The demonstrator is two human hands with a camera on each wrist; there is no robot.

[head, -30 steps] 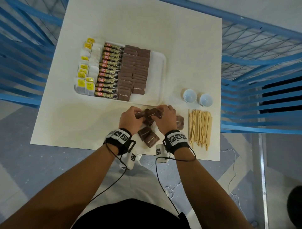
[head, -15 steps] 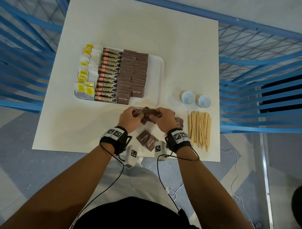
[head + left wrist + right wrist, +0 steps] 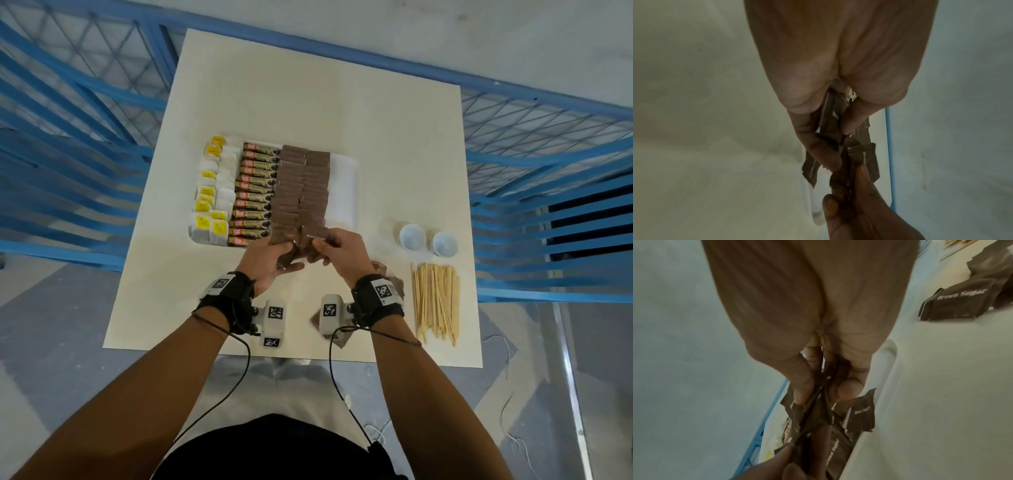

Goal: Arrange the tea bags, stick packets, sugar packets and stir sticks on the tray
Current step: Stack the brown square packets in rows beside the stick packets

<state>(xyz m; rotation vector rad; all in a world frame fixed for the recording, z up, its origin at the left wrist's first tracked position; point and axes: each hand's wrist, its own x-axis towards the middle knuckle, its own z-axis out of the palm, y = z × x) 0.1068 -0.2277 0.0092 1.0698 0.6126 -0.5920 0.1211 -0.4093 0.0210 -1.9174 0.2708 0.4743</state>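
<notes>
Fingers of both hands pinch brown sugar packets | glossy, seemingly overlapped

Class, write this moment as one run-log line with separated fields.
left hand: holds sugar packets | right hand: holds same bunch | place: over tray near edge | stir sticks: on table, untouched

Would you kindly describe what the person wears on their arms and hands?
Both forearms are bare, no sleeves or gloves. Each wrist carries a black strap with a white square-code tag, plus a white camera block bearing black-and-white codes. Thin black cables trail back toward the body.
</notes>
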